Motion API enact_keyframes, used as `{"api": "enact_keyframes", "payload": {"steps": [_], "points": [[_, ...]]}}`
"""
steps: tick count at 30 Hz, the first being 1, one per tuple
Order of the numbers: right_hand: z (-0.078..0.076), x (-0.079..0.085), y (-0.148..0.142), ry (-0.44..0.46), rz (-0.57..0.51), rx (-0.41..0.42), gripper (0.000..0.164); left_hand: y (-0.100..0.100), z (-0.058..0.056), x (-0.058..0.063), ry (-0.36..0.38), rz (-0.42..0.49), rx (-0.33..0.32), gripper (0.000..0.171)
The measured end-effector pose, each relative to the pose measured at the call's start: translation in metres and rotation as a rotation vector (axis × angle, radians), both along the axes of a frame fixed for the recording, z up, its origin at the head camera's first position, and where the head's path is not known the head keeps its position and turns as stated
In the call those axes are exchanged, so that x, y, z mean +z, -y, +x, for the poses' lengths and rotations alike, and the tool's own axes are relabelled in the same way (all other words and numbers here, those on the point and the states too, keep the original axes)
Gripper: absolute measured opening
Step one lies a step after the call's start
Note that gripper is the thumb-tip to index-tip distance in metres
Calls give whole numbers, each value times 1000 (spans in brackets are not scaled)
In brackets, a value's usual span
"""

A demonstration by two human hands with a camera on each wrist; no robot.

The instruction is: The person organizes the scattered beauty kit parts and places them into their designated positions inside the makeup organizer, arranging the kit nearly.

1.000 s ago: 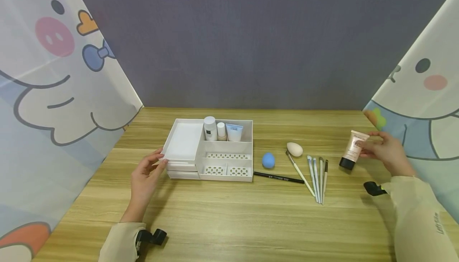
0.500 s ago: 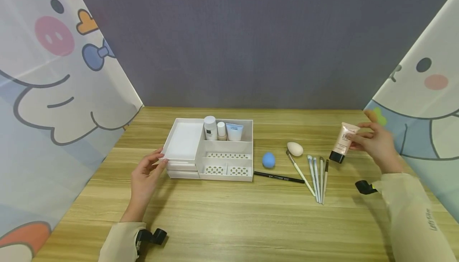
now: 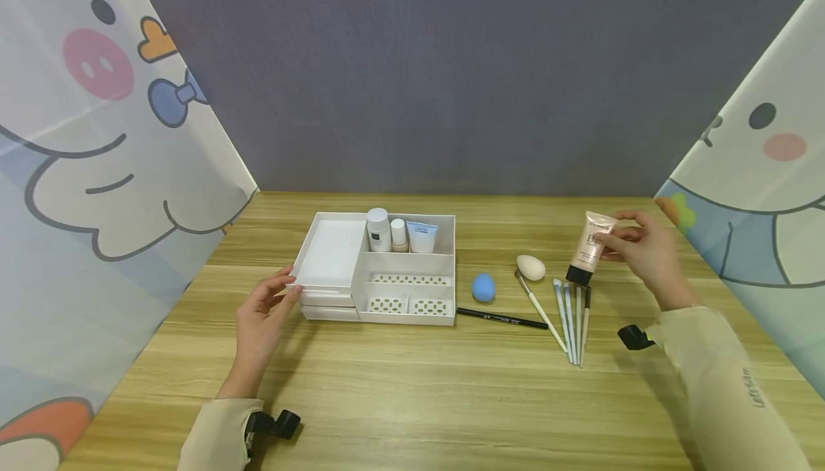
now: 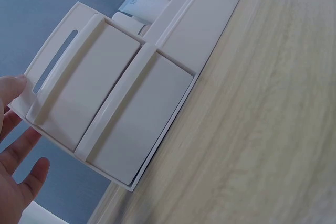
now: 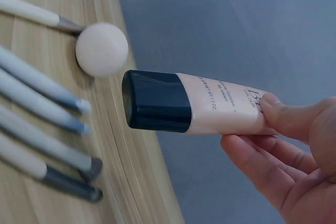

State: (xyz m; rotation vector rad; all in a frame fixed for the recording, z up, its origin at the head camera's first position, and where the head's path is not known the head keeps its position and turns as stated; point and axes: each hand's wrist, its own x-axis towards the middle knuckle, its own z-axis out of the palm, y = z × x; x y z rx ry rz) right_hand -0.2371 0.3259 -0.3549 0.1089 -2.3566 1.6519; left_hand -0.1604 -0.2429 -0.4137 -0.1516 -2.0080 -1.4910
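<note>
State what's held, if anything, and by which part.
The right hand pinches a pink tube by its body, not its black cap. The left hand touches the white organizer.

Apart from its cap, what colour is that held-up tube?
The tube is pale pink; it shows best in the right wrist view.

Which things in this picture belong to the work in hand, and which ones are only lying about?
Seem part of the work:
pink tube, held in the right hand
white organizer, touched by the left hand
two bottles and blue tube, in its rear compartment

Lying on the table, perhaps for later:
blue sponge
cream sponge
black pen
five brushes
</note>
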Motion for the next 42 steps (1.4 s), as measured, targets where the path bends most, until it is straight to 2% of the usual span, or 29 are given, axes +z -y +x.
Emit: {"api": "enact_keyframes", "payload": {"steps": [8, 14, 20, 29, 42], "points": [[2, 2, 25, -46, -20, 16, 35, 0, 0, 0, -7, 9, -12, 17], [1, 1, 39, -77, 9, -3, 33, 0, 1, 2, -4, 11, -18, 15], [0, 1, 54, -103, 1, 23, 31, 0, 1, 1, -3, 5, -12, 16], [1, 2, 79, -122, 23, 58, 40, 0, 1, 1, 6, 9, -15, 15], [4, 4, 110, -254, 115, 75, 36, 0, 1, 2, 11, -9, -7, 14]]}}
